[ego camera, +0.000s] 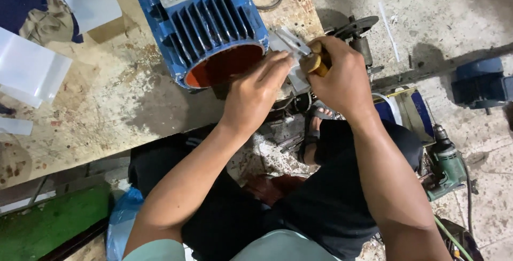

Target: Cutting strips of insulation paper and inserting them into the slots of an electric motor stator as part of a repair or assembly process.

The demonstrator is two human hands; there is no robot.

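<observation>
The white sheet strip sits at the table edge beside the open end of the blue motor housing, pinched in the closed fingers of the left hand. The right hand is closed around yellow-handled scissors at the strip. A slip could cut the left fingers; room is tight against the housing, open floor to the right.

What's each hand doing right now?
Left hand: closed, pinching a white sheet strip.
Right hand: closed on yellow-handled scissors.
</observation>
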